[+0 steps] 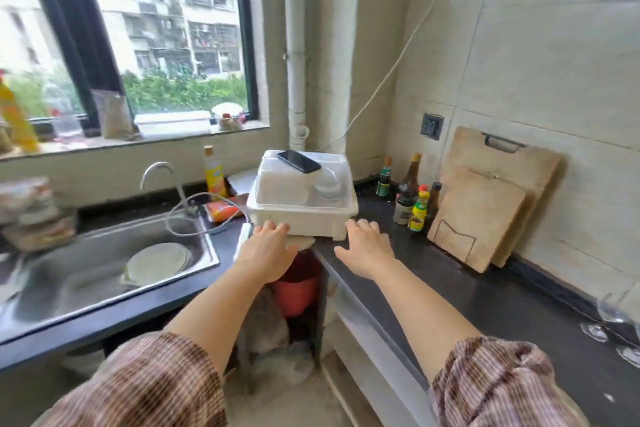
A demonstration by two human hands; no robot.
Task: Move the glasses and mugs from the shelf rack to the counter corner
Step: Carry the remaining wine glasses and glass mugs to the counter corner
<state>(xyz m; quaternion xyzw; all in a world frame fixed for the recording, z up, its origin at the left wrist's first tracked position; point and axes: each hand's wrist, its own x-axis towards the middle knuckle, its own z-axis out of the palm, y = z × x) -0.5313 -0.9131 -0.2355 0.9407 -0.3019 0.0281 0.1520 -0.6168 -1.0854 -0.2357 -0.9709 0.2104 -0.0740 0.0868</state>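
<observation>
A white plastic dish box (303, 215) with a clear lid stands in the counter corner, with plates and bowls dimly visible inside and a black phone (298, 161) lying on its lid. My left hand (268, 248) touches the box's lower front edge at the left, fingers apart. Close to the box's front right corner is my right hand (367, 246), spread over the dark counter (485, 298) and holding nothing. Clear glasses (613, 319) stand on the counter at the far right edge, partly cut off by the frame.
A steel sink (104, 267) with a plate in it lies to the left, with a tap and a white cable. Sauce bottles (412, 198) and two wooden cutting boards (485, 215) lean against the right wall. A red bucket (298, 288) sits below the counter.
</observation>
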